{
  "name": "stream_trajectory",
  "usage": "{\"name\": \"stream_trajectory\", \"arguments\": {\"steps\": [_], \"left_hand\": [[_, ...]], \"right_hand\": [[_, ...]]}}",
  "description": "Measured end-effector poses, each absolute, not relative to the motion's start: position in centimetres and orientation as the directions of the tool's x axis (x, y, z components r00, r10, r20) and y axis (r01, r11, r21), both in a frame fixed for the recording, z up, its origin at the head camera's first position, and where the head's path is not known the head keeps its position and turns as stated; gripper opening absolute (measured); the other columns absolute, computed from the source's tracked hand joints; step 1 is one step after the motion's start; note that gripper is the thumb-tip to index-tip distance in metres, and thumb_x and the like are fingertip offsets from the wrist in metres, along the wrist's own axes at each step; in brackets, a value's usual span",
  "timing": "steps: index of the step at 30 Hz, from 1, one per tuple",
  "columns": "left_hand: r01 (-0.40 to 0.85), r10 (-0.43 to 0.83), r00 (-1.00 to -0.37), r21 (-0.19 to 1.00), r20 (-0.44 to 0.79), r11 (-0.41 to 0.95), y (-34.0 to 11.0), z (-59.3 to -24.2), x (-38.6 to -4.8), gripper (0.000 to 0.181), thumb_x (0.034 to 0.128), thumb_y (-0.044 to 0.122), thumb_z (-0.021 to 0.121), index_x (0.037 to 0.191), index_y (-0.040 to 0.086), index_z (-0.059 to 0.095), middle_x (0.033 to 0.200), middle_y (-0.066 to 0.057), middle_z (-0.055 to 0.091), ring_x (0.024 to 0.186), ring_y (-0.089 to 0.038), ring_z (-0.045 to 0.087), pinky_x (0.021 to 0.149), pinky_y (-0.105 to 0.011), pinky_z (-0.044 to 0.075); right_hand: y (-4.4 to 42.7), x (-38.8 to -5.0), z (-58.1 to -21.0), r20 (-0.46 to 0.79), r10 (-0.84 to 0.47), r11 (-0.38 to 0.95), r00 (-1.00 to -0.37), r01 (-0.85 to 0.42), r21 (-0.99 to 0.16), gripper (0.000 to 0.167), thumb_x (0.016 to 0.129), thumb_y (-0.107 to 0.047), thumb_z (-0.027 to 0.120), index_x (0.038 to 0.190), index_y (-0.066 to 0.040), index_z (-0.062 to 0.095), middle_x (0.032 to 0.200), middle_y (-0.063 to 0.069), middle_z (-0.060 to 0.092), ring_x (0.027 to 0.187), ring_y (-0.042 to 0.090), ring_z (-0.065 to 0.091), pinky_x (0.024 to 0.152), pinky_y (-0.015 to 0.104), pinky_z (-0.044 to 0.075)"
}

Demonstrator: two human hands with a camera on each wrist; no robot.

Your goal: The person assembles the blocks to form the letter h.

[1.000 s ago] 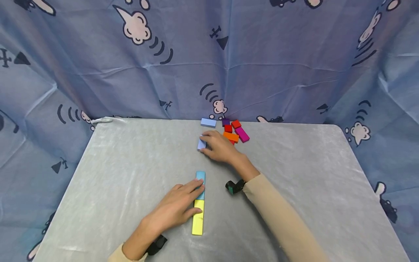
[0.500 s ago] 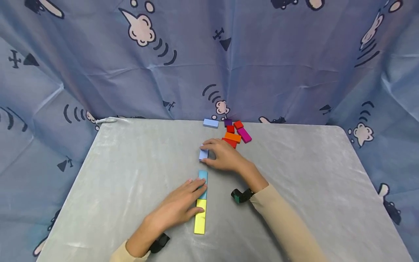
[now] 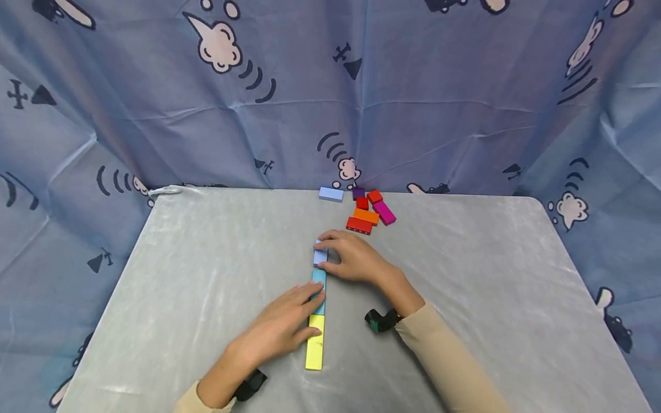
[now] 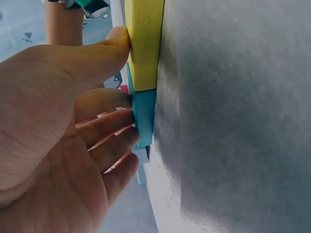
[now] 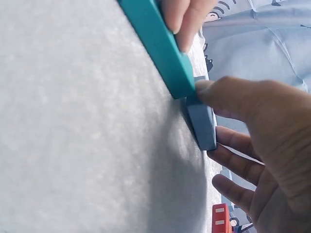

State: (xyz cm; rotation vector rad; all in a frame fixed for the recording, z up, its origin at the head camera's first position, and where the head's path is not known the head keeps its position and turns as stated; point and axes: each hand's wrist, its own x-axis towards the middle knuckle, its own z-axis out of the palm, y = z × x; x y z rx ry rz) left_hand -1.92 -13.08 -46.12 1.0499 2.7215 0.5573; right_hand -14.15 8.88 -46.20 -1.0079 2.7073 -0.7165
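A yellow block (image 3: 314, 350) and a light blue block (image 3: 319, 276) lie end to end in a line pointing away from the person. The left hand (image 3: 281, 324) rests along them, thumb on the yellow one and nearly straight fingers on the light blue one. At the line's far end, the right hand (image 3: 356, 255) pinches a periwinkle block (image 3: 320, 256) between thumb and fingers. In the right wrist view that block (image 5: 201, 124) stands close to the end of the teal-looking block (image 5: 160, 48); whether they touch, I cannot tell.
Near the table's back edge lie another periwinkle block (image 3: 331, 194), a purple block (image 3: 358, 193), small red blocks (image 3: 374, 197), a magenta block (image 3: 384, 212), an orange block (image 3: 366, 216) and a longer red block (image 3: 358, 225). A patterned curtain (image 3: 289, 69) hangs behind.
The right hand has drawn the periwinkle block toward the person, up to the light blue block's far end. More of the longer red block shows. The left hand stays on the line.
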Motion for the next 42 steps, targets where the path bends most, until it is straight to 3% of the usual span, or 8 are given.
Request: {"name": "stream_trajectory", "arguments": {"steps": [42], "left_hand": [[0.572, 0.662, -0.747, 0.447, -0.062, 0.688, -13.4, -46.1, -1.8, 0.070, 0.0986, 0.032, 0.076, 0.156, 0.001, 0.050, 0.168, -0.012, 0.044, 0.158, -0.027, 0.041, 0.131, -0.045, 0.035]], "right_hand": [[8.5, -12.2, -47.3, 0.001, -0.612, 0.674, -0.791, -0.522, -0.522, 0.042, 0.103, -0.027, 0.070, 0.144, -0.016, 0.067, 0.153, 0.007, 0.061, 0.144, 0.027, 0.057, 0.122, 0.048, 0.049]]}}
